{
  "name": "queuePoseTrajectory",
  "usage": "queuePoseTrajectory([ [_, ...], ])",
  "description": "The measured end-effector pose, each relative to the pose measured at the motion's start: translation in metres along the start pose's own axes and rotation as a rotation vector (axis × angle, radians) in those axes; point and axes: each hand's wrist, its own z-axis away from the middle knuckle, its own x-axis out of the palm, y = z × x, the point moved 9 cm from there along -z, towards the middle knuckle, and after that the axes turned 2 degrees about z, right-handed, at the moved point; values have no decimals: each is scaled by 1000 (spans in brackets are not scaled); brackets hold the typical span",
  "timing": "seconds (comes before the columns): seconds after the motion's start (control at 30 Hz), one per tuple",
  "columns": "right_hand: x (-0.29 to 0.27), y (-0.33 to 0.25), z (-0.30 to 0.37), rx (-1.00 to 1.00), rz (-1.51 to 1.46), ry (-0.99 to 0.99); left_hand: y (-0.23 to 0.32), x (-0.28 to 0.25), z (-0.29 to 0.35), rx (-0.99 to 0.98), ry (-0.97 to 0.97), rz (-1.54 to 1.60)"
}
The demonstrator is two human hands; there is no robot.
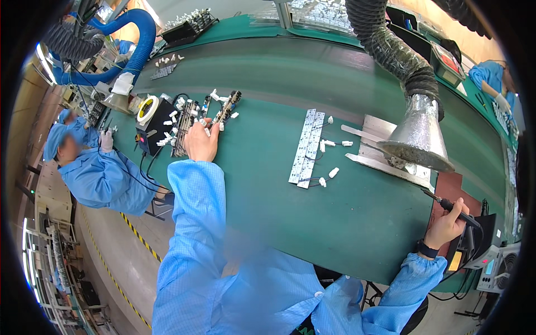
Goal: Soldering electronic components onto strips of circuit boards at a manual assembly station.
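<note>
We're holding the soldering iron [445, 204] with our right hand [448, 224] wrapped round it, near the metal plate [371, 147], left hand [201, 143] half-curled at the wired strips [183, 135] beside the black box [156, 124], pinch unclear, so we should be steadying edges, not tugging white connectors [215, 95].

An electronics workshop: circuit boards [306, 146] on a green surface [335, 240], a soldering iron [447, 204], a fume duct [410, 70] with a metal hood [421, 134], co-workers in blue smocks [106, 181], striped tape [140, 239] on the floor [114, 257].
</note>
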Motion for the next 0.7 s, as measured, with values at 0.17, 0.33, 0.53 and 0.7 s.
queuePoseTrajectory([
  [0.17,3,-2,1,9,-19,3,20,-11,7,115,65,-4],
  [0.33,3,1,1,22,-22,-2,7,-1,6,19,-2,149],
  [0.53,1,0,0,-2,37,6,8,11,6,-194,-158,323],
  [0.7,2,1,0,-6,10,-9,2,10,5,-206,-159,257],
])
